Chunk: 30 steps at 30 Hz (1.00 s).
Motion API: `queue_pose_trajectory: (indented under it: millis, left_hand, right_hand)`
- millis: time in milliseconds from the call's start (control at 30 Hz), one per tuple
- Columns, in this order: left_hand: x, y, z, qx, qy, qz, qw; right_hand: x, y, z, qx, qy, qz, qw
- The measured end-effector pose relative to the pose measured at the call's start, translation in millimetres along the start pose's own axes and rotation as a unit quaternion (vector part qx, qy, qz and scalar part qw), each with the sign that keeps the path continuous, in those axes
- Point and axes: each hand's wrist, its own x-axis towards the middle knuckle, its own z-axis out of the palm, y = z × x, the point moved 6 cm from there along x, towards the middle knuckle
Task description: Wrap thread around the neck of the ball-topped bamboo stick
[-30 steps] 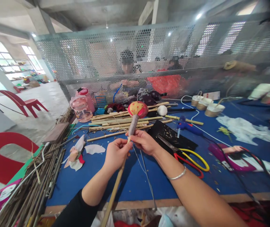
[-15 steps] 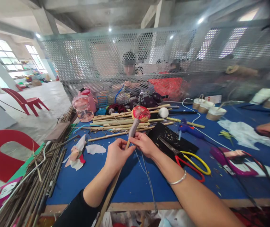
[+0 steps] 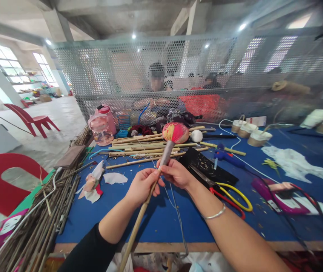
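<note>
My left hand (image 3: 146, 185) is closed around a thin bamboo stick (image 3: 135, 226), which slants up and away from me. Just above it, my right hand (image 3: 175, 173) pinches the same stick at the lower end of a grey wrapping (image 3: 167, 154). At the stick's far end sits a round red and yellow fabric-covered head (image 3: 175, 132). Below my hands, a thin grey cord (image 3: 178, 217) hangs down to the table's front edge. Scissors (image 3: 233, 196) with one red and one yellow handle lie right of my right forearm, blades on a black cloth (image 3: 218, 166).
Bamboo sticks (image 3: 139, 145) lie behind my hands, beside a white ball (image 3: 196, 136). At left are fabric scraps (image 3: 92, 185) and a bundle of twigs (image 3: 45, 219). A blue glue gun (image 3: 228, 155), paper cups (image 3: 259, 138) and corded purple device (image 3: 288, 196) occupy the right. A mesh partition (image 3: 116, 79) stands behind.
The stick has turned in my hands, and its red and yellow head has shifted slightly right and up. More grey wrapping shows above my right hand. Another person's hand at far right has left view.
</note>
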Motion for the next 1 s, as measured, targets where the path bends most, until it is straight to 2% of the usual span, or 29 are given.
queue_pose_trajectory:
  millis: [167,233,400,600,767,900,1000]
  left_hand:
    - [1.4,-3.6,-7.0,0.042,0.087,0.015,0.995]
    - [3.1,-6.0,-8.8,0.044,0.101,0.024,0.994]
    - [6.4,-9.1,-11.0,-0.015,0.081,0.018,0.996]
    - [3.3,-3.3,-11.0,0.035,0.091,0.048,0.994]
    - [3.4,-6.6,-5.9,0.032,0.076,0.037,0.996]
    - [1.3,-3.8,-5.6,0.008,0.081,0.035,0.996]
    - [-0.8,1.7,-4.7,-0.010,0.068,0.050,0.996]
  right_hand:
    - [5.1,5.3,4.0,-0.044,0.037,-0.002,0.998]
    - [5.6,3.3,6.2,-0.054,0.055,-0.005,0.997]
    - [4.6,-2.3,9.0,-0.084,0.078,-0.010,0.993]
    - [3.6,-1.6,8.2,-0.119,0.048,-0.011,0.992]
    - [-1.5,-5.5,1.8,-0.167,0.043,0.002,0.985]
    - [-5.2,-8.2,-1.6,-0.116,0.036,0.027,0.992]
    - [-5.5,-11.3,1.1,-0.085,0.017,0.011,0.996]
